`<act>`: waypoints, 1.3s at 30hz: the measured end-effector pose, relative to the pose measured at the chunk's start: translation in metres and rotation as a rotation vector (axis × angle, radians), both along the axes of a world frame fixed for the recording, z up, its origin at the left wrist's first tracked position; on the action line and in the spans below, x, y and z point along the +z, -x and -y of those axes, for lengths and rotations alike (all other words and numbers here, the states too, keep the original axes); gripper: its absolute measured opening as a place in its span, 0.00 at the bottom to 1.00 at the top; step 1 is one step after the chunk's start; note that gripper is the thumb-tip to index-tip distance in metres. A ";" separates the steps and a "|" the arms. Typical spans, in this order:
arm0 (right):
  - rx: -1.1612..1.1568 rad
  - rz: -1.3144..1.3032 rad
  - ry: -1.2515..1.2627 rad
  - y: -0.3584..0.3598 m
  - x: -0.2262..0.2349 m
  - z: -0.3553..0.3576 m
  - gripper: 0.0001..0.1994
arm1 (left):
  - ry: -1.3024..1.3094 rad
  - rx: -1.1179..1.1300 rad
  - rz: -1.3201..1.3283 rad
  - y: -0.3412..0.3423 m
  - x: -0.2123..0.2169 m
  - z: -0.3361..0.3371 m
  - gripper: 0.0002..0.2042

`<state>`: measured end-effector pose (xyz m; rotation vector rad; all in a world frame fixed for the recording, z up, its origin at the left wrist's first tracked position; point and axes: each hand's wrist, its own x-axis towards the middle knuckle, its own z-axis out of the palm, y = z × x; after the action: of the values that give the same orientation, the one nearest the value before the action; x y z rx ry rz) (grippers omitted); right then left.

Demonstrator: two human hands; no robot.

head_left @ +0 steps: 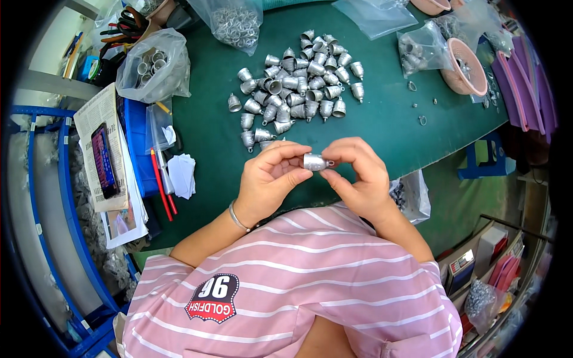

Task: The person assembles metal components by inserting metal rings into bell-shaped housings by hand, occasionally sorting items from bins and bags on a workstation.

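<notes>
Between my two hands, just above the table's near edge, a small silver metal bell (314,162) lies sideways with its ring loop pointing right. My left hand (267,179) pinches the bell's wide end between thumb and fingers. At the loop end, my right hand (362,178) closes its thumb and forefinger on the bell. Beyond my hands, a loose pile of similar silver bells (296,82) is spread over the green table (206,113); some stand mouth down and others lie on their sides.
Left are a plastic bag of metal rings (156,67), red pens (161,185), paper slips (181,176) and a phone (104,160) on a newspaper (89,116). A bag of small rings (234,27) sits at the back. Right stand a pink basket (476,83) and a blue stool (484,158).
</notes>
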<state>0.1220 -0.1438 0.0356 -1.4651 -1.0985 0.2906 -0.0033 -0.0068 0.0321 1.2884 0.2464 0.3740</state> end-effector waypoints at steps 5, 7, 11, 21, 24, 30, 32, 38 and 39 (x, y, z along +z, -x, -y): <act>0.003 -0.318 0.057 -0.002 -0.004 0.002 0.12 | -0.018 0.013 0.039 0.000 -0.004 0.002 0.16; 0.075 -0.210 0.220 -0.003 0.002 0.004 0.10 | -0.002 0.009 0.062 -0.001 -0.004 0.003 0.15; 0.029 0.056 -0.020 -0.004 0.001 -0.002 0.11 | 0.011 0.007 0.038 -0.002 -0.003 0.002 0.15; 0.042 0.044 0.112 -0.007 0.000 -0.001 0.14 | -0.132 0.078 0.085 -0.004 -0.006 0.001 0.15; 0.039 0.020 0.094 -0.004 -0.007 -0.003 0.14 | -0.362 0.130 0.106 -0.004 -0.006 0.000 0.16; 0.103 -0.274 0.014 -0.001 -0.023 -0.003 0.13 | -0.572 0.117 0.134 -0.001 -0.005 -0.007 0.18; 0.221 -0.716 -0.095 -0.003 -0.029 0.001 0.13 | -0.599 0.129 0.086 0.001 -0.004 -0.015 0.14; 0.221 -1.056 -0.163 -0.022 -0.042 0.013 0.09 | -1.166 0.033 -0.157 -0.008 -0.003 -0.030 0.13; 0.256 -0.954 -0.071 -0.027 -0.048 0.016 0.08 | -1.166 0.036 -0.156 -0.009 -0.004 -0.030 0.13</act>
<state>0.1486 -0.1596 -0.0128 -0.9174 -0.4900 0.9983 0.0060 0.0228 0.0276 2.4684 0.1771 0.4650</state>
